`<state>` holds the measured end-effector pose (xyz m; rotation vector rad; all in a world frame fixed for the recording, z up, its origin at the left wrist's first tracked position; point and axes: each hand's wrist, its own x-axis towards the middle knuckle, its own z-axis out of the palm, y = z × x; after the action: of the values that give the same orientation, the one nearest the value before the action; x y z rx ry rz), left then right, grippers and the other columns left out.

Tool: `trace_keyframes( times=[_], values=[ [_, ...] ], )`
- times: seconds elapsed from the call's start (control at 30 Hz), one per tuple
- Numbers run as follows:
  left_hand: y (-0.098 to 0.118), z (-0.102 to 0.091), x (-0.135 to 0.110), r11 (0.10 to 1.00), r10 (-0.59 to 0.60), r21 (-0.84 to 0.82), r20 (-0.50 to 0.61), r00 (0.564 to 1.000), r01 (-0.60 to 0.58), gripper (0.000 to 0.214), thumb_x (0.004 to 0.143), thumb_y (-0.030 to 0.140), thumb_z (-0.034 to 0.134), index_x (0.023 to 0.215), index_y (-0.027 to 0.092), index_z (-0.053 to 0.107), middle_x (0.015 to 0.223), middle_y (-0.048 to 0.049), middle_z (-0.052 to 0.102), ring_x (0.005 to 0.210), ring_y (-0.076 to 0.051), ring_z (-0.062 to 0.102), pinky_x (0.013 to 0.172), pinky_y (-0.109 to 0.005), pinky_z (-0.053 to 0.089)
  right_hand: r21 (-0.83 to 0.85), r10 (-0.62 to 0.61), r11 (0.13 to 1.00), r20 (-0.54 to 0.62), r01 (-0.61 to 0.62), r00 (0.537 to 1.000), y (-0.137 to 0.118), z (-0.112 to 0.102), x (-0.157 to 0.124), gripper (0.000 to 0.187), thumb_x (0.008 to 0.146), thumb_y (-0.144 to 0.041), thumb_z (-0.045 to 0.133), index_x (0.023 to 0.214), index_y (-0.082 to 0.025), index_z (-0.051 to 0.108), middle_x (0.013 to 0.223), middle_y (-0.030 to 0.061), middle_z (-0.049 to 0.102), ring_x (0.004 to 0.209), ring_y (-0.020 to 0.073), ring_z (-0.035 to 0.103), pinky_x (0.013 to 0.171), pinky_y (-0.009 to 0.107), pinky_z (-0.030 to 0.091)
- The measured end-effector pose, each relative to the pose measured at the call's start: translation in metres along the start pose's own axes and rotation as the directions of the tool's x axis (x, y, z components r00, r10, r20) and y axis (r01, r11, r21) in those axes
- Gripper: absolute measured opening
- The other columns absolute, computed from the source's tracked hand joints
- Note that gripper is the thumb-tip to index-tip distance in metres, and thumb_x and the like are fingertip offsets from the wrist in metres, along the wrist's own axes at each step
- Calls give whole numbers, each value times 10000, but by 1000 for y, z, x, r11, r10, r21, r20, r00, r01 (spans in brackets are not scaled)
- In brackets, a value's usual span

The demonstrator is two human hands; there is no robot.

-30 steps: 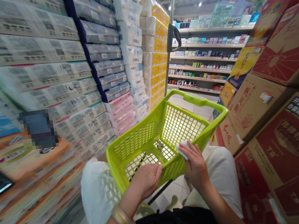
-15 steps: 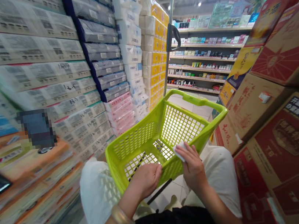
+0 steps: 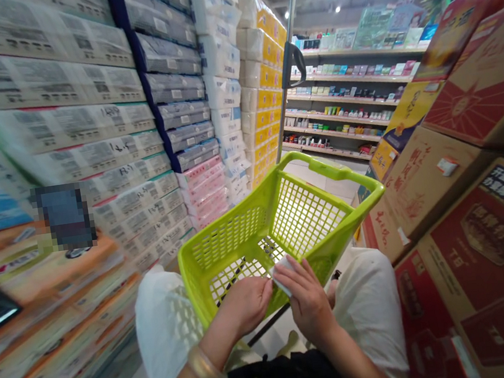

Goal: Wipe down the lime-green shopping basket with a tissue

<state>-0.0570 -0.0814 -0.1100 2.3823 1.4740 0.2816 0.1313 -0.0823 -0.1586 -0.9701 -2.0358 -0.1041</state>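
Observation:
A lime-green plastic shopping basket [image 3: 226, 242] rests tilted on my lap. My left hand [image 3: 247, 302], a gold bangle on its wrist, is closed over the basket's near rim. Beside it, my right hand [image 3: 305, 297] pinches a folded white cloth [image 3: 280, 271] and presses it against the same near rim, close to my left fingers. The basket's inside shows only its mesh floor and a small dark fitting.
Wrapped tissue packs [image 3: 100, 141] are stacked high on my left. Red and brown cardboard cartons [image 3: 467, 184] are piled on my right. A metal pole with a black handle [image 3: 290, 58] rises behind the basket. Stocked shelves [image 3: 348, 106] line the far wall.
My right hand has slid left along the basket's rim with the white cloth, ending close to my left hand. My left hand keeps its hold on the rim.

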Motion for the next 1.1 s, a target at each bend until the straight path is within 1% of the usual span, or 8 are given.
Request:
trace_keyframes(
  times=[0.07,0.23,0.43,0.5,0.63,0.87,1.03,1.1],
  values=[
    [0,0,0,1000,1,3,1,1000,-1,543,993,367,170,782,188,638,810,-75,709,772,-211,639,690,-305,403,-5,5,1000,4,-5,1000,3,-1,1,545,797,-4,394,1226,-238,636,1243,22,683,1354,204,469,1176,453,292],
    [0,1,1,1000,-21,3,7,1000,21,556,994,366,165,752,185,631,788,-76,704,759,-210,638,675,-303,395,-76,145,985,-154,-158,977,21,-11,4,487,826,-28,408,1201,-222,651,1236,44,687,1349,238,475,1165,513,288],
    [0,1,1,1000,6,26,-5,1000,-6,549,994,356,161,783,184,639,811,-79,712,762,-208,642,671,-302,393,-5,-15,1000,32,16,999,-1,-1,1,535,808,-6,395,1223,-243,635,1247,14,681,1355,199,468,1182,444,277],
    [0,1,0,1000,1,25,-7,1000,-1,551,996,360,162,775,187,636,803,-74,710,759,-205,642,670,-299,392,-27,8,1000,2,-8,1000,6,-4,2,536,802,-4,401,1221,-240,638,1239,19,686,1347,205,479,1177,453,283],
    [0,1,1,1000,-18,21,1,1000,18,551,997,361,167,749,188,627,789,-68,704,756,-199,641,671,-294,393,-79,123,988,-142,-135,982,24,-10,3,491,817,-22,417,1200,-222,650,1243,43,683,1342,238,484,1159,501,300],
    [1,1,0,1000,4,10,-11,1000,-4,533,994,356,179,764,186,630,788,-68,705,745,-203,639,661,-298,389,-19,-38,999,37,39,999,8,-2,-3,555,786,-6,406,1239,-237,626,1255,22,677,1354,199,469,1173,443,296],
    [0,1,1,1000,-18,-9,-9,1000,18,549,995,371,173,731,191,620,769,-65,697,736,-197,632,658,-293,386,-91,119,987,-133,-132,984,27,-12,3,504,812,-17,406,1209,-220,641,1239,47,685,1348,237,477,1164,508,290],
    [0,1,1,1000,-14,-7,-10,1000,14,552,994,369,169,736,191,623,775,-67,700,741,-198,633,663,-295,386,-80,104,990,-103,-113,989,21,-11,3,500,814,-21,410,1206,-226,643,1241,41,684,1354,235,469,1166,502,289]
  ],
)
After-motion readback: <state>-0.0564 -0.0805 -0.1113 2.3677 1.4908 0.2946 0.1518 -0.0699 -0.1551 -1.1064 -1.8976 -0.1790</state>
